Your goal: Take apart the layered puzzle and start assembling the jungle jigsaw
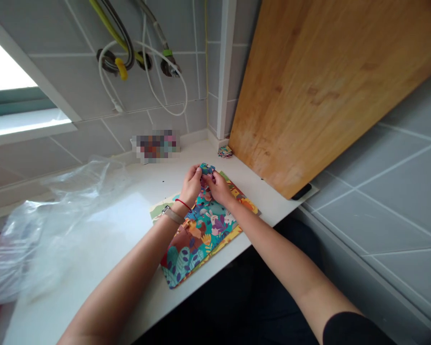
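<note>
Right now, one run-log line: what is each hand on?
left hand: teal jigsaw piece | right hand: same teal jigsaw piece | below: animal jigsaw puzzle

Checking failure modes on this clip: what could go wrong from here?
The blue puzzle piece held by the left hand and right hand might slip and drop. The puzzle lies close to the front edge of the white counter, so a knock could push it off. The leaning wooden board could bury the small stack of pieces if it slid.
</note>
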Demonstrator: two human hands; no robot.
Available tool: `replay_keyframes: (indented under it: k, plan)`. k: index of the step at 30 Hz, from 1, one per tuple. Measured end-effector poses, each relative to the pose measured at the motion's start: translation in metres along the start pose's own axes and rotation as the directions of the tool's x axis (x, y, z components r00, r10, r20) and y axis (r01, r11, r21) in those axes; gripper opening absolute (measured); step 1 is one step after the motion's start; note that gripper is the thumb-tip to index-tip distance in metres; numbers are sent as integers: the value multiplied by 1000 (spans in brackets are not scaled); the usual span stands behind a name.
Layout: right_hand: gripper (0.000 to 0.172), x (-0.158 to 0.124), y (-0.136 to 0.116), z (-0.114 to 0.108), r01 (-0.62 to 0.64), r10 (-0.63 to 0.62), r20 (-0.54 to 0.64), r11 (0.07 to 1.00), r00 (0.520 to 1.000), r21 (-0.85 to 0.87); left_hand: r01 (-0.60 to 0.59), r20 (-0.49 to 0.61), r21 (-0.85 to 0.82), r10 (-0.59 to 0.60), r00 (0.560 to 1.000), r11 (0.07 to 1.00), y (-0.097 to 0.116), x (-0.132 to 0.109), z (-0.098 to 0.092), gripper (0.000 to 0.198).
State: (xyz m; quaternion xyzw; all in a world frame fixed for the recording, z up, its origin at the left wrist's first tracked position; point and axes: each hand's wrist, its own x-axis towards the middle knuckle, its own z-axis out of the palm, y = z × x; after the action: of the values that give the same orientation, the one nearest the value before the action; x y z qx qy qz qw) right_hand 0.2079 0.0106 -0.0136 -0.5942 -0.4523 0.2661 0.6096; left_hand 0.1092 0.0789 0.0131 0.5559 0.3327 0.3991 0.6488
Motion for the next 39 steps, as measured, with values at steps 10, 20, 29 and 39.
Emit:
replay_keyframes:
  k: [10, 20, 29, 39]
  plan:
    - [25, -5, -10, -5, 160, -156, 36, 950, 987, -269, 28, 80, -88, -21, 997, 996, 6, -10, 5, 43]
    - [31, -3, -2, -2, 119, -121, -19, 990, 992, -79, 226, 78, -358, -212, 974, 906, 11, -5, 3, 21]
    - [28, -2, -12, -9, 108, -109, -53, 994, 993, -25, 220, 237, 6, -215, 947, 975, 37, -7, -9, 48]
    - [44, 3, -10, -10, -13, 30, -119, 989, 992, 147, -354, 448, 887, -364, 817, 297, 60, -1, -62, 65]
